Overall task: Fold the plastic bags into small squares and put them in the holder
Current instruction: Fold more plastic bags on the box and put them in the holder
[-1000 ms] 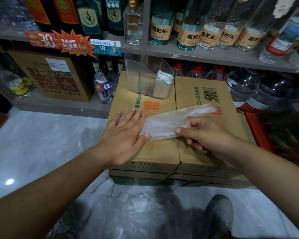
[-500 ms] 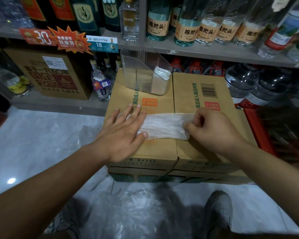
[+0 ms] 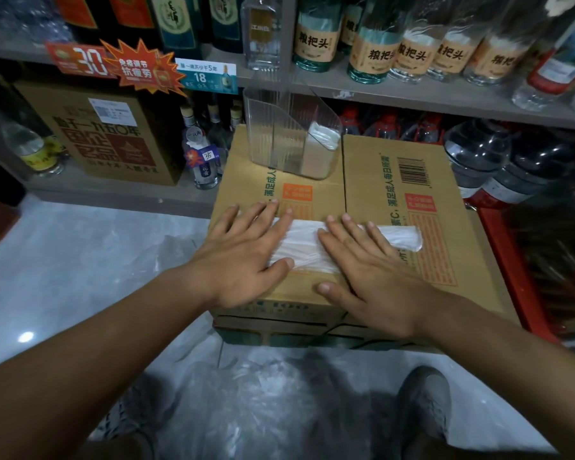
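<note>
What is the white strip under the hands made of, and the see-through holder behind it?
The white strip looks like thin plastic film: crinkly, slightly shiny and half see-through. The holder seems to be hard clear plastic, since it keeps its shape and you can see right through its ribbed walls.

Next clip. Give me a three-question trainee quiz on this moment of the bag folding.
1. True or false: the left hand and right hand both press flat on the plastic bag, which is folded into a long strip.
2. Where does the clear holder stand? A: on the floor. B: on the cardboard box, beyond the bag. C: on the shelf.
3. Fill in: the holder's right end already contains ____.
Key: 1 true; 2 B; 3 folded white bags.
</note>
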The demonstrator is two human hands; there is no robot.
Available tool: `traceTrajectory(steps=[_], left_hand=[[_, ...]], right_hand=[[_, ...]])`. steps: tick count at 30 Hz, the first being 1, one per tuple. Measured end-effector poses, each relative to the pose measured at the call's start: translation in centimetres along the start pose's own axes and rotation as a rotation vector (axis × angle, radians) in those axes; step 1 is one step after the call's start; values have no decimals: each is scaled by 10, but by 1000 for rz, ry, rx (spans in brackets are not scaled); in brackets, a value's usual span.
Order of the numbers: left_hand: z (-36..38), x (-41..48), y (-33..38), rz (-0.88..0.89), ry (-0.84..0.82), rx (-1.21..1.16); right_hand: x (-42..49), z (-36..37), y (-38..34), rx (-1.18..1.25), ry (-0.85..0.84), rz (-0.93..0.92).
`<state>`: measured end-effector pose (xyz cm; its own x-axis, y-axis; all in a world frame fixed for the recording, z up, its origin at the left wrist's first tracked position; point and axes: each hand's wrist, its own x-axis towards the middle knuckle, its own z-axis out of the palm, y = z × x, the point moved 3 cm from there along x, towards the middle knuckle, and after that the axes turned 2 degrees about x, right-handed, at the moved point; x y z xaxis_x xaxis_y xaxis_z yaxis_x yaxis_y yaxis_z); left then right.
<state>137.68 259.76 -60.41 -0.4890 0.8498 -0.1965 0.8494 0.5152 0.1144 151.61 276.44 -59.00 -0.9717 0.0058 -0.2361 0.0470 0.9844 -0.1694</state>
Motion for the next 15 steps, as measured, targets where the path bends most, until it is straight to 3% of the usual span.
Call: traceTrajectory(steps=[6, 8, 11, 15], left_hand=[[-5, -7, -5, 43, 192, -279], [-9, -11, -7, 58, 290, -383], [-12, -18, -8, 121, 440, -338], [-10, -24, -10, 162, 456, -276]], right_hand=[[-1, -16, 5, -2, 413, -178], [1, -18, 3, 40, 437, -222], [5, -15, 2, 75, 398, -239], [7, -21, 2, 125, 384, -163]])
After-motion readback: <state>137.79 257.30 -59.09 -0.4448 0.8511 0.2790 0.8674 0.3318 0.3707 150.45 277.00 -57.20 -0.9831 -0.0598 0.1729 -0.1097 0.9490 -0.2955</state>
